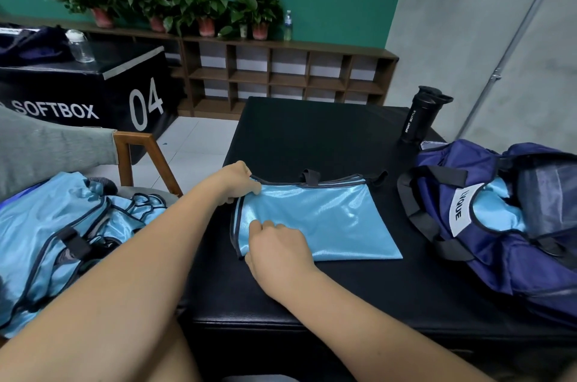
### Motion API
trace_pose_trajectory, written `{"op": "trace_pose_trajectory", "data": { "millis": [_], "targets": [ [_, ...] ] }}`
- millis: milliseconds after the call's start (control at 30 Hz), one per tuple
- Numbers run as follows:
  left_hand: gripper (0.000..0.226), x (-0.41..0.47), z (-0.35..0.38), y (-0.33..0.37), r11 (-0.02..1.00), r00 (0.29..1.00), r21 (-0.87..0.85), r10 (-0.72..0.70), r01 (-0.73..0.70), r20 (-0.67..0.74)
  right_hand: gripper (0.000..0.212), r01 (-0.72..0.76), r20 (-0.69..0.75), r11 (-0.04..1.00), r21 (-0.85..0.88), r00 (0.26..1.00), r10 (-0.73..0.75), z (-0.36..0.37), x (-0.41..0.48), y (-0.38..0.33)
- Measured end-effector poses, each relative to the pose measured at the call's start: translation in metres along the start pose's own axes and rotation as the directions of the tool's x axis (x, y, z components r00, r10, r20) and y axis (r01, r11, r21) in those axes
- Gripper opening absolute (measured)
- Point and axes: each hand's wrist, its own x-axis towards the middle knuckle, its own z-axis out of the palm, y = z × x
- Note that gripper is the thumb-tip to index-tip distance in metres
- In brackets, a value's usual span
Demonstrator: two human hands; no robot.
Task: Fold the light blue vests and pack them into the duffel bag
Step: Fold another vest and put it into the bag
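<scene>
Near the middle of the frame, a shiny light blue vest with dark trim (321, 219) is lying flat and half folded on a black padded table (312, 138). The vest is stretching longways from left to right across the picture, and both hands are sitting at its left short end. The left hand (239, 183) is curling its fingers and pinching the top left corner. The right hand (279, 246) is also curling in and pinching the bottom left edge, closer to the person. At the right side of the frame, a big navy blue cloth duffel bag (487, 257) is lying open, well apart from the hands and just past the far right end of the vest. Another light blue vest (496, 210) is showing inside its opening. The right hand is sitting a little nearer to the bag than the left. So the next fold is probably going to lift this left end up and over toward the right, toward the bag. At the lower left, a messy pile of light blue vests (56, 225) is waiting to be folded.
</scene>
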Motion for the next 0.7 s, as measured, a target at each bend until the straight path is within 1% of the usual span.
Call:
{"op": "trace_pose_trajectory", "data": {
  "millis": [67,133,167,200,267,300,333,367,433,500,533,567,633,700],
  "targets": [
    [0.038,0.000,-0.001,-0.001,1.000,1.000,-0.030,-0.004,0.004,0.008,0.040,0.013,-0.063,0.999,-0.029,0.998,-0.015,0.003,0.000,-0.002],
    [0.035,-0.002,-0.001,-0.001,0.998,1.000,-0.060,0.009,-0.008,0.012,0.046,0.016,-0.131,1.000,0.000,0.991,-0.015,0.004,0.001,-0.002],
    [0.031,-0.003,-0.001,0.000,0.998,1.000,-0.064,0.020,-0.019,0.011,0.047,0.010,-0.132,1.000,0.013,0.991,-0.008,0.006,0.003,-0.001],
    [0.028,-0.005,0.000,0.001,0.997,0.999,-0.074,0.032,-0.031,0.009,0.045,0.017,-0.140,1.000,0.020,0.990,-0.014,0.006,0.004,-0.002],
    [0.024,-0.009,0.000,0.004,0.990,0.999,-0.132,0.046,-0.045,0.008,0.039,0.001,-0.081,1.000,0.008,0.997,-0.001,-0.003,0.001,-0.004],
    [0.023,-0.010,-0.001,0.005,0.987,0.999,-0.157,0.045,-0.043,0.012,0.035,0.002,-0.094,1.000,0.001,0.996,-0.002,-0.004,0.001,-0.005],
    [0.023,-0.011,-0.004,0.004,0.983,0.999,-0.180,0.036,-0.033,0.015,0.028,0.020,-0.109,0.999,0.042,0.994,-0.016,-0.006,0.000,-0.006],
    [0.026,-0.013,-0.009,0.003,0.977,0.999,-0.210,0.027,-0.023,0.020,0.022,0.022,-0.152,0.990,0.140,0.988,-0.001,-0.006,-0.002,-0.007],
    [0.028,-0.019,-0.021,0.000,0.959,0.998,-0.285,0.005,0.014,0.065,0.020,0.000,-0.106,0.921,0.390,0.993,0.045,-0.014,-0.004,-0.010],
    [0.017,-0.028,-0.034,-0.004,0.946,0.992,-0.320,-0.008,0.048,0.124,0.025,-0.030,-0.097,0.832,0.554,0.990,0.101,-0.024,-0.009,-0.015],
    [0.012,-0.032,-0.038,-0.005,0.945,0.988,-0.321,-0.016,0.065,0.153,0.026,-0.061,-0.060,0.779,0.624,0.990,0.125,-0.030,-0.011,-0.017],
    [0.010,-0.035,-0.041,-0.005,0.940,0.985,-0.332,-0.021,0.078,0.171,0.026,-0.076,-0.038,0.732,0.677,0.990,0.139,-0.033,-0.012,-0.016],
    [0.011,-0.032,-0.041,-0.001,0.905,0.987,-0.419,-0.002,0.071,0.164,0.024,-0.123,-0.008,0.647,0.753,0.981,0.196,-0.039,-0.015,-0.010],
    [0.009,-0.028,-0.031,0.010,0.830,0.990,-0.555,0.029,0.052,0.136,0.024,-0.160,0.018,0.572,0.804,0.969,0.247,-0.045,-0.020,0.000]
  ]
}}
